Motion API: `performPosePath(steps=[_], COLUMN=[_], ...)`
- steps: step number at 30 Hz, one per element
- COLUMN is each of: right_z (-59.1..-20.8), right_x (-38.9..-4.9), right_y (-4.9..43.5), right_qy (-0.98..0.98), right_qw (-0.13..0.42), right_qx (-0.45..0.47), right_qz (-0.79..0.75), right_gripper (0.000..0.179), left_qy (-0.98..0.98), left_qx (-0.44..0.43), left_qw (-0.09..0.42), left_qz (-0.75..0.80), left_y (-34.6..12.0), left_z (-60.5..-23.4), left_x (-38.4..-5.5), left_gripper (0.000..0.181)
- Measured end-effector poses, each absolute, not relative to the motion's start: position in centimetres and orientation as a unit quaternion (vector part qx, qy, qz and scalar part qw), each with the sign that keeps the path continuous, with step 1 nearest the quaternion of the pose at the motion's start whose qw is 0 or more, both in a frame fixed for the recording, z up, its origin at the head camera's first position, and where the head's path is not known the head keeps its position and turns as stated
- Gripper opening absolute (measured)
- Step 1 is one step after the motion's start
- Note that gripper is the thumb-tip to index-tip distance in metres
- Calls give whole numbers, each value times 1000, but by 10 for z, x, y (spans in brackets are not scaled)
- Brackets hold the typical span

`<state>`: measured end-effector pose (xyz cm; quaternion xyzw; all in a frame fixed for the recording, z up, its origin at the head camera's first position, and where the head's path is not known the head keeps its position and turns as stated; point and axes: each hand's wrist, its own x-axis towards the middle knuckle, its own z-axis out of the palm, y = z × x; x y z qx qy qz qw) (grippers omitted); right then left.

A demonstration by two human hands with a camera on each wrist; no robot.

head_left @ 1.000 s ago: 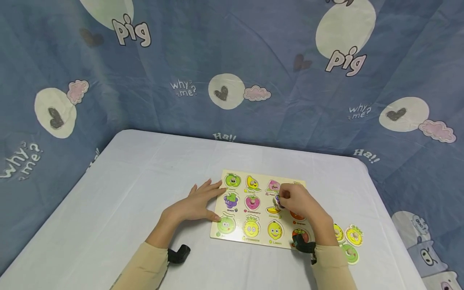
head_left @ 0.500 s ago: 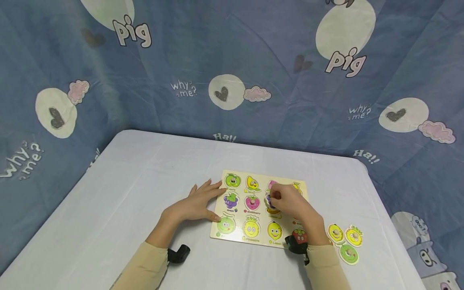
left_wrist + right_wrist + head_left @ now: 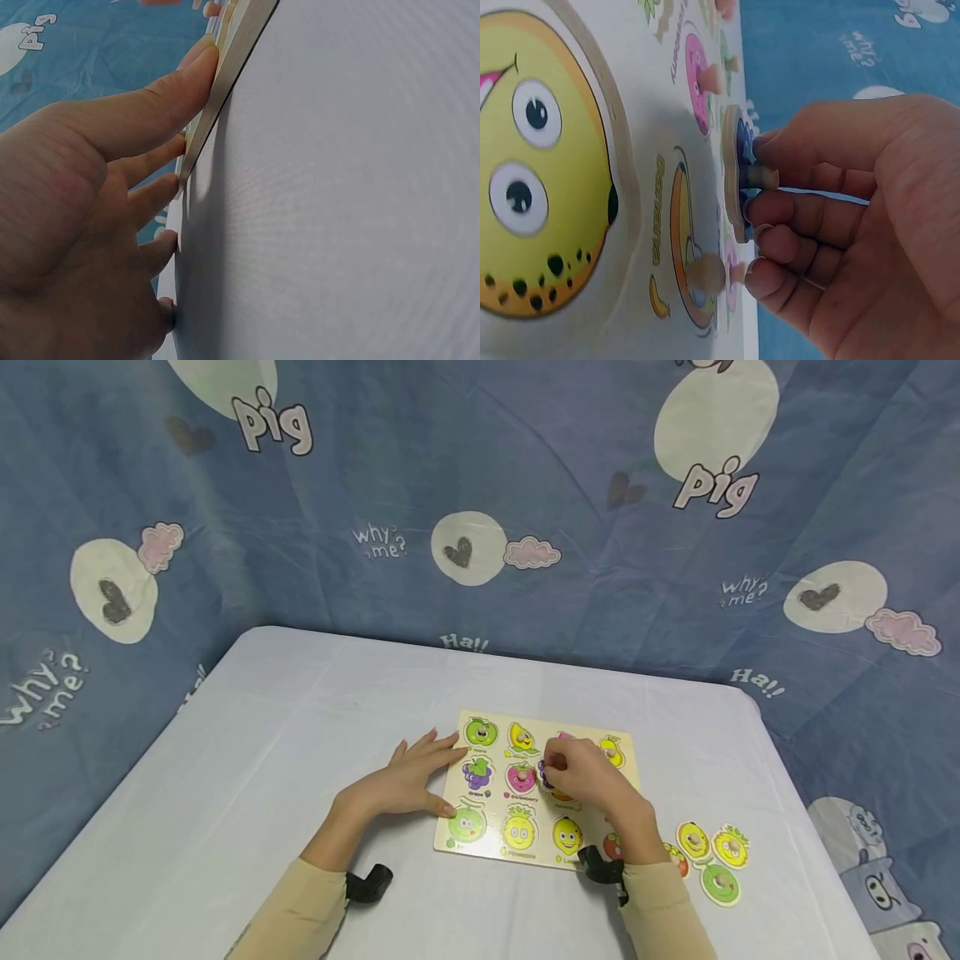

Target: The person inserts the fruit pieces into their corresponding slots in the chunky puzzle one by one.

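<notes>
My left hand (image 3: pixel 401 785) lies spread at the left edge of the fruit puzzle board (image 3: pixel 498 752). In the left wrist view its thumb touches the board's side (image 3: pixel 225 86), with the fingers fairly straight. My right hand (image 3: pixel 592 772) is over the board, between the strawberry and banana pieces. Its thumb and fingers pinch the wooden knob (image 3: pixel 761 177) of a purple grape puzzle piece (image 3: pixel 744 142), held tilted off the board. The printed grape spot (image 3: pixel 477 773) is at the board's left, in the middle row. My right hand partly hides the peach and banana.
Knobs show on the apple (image 3: pixel 482 732), mango (image 3: pixel 521 739) and strawberry (image 3: pixel 521 778) pieces. Right of the board, loose on the white tablecloth (image 3: pixel 300 710), lie a lemon piece (image 3: pixel 693 841), a pineapple piece (image 3: pixel 731 846), a green round piece (image 3: pixel 721 884) and a partly hidden reddish piece (image 3: pixel 677 860).
My right hand has moved left across the board with the grape piece, uncovering the top-right pear and the reddish loose piece. My left hand has stayed in place.
</notes>
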<state>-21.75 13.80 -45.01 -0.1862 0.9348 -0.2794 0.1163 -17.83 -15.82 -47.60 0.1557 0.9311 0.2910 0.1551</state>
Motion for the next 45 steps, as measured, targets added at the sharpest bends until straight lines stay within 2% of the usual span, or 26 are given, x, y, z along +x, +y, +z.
performPosePath(steps=[16, 32, 45], right_z=[-453, -449, -452], right_x=[-216, -216, -218], right_y=[118, 94, 79], right_qy=[929, 923, 918], right_qw=[88, 110, 107], right_qx=[-241, -248, -280], right_qz=[-265, -272, -261], right_gripper=[16, 12, 12], left_qy=[928, 929, 925], left_qx=[172, 179, 180], left_qw=[150, 150, 155], left_qz=[294, 286, 295], left_y=[-160, -162, -163], left_z=[-477, -479, -476], left_x=[-179, -179, -179], left_gripper=[95, 95, 95])
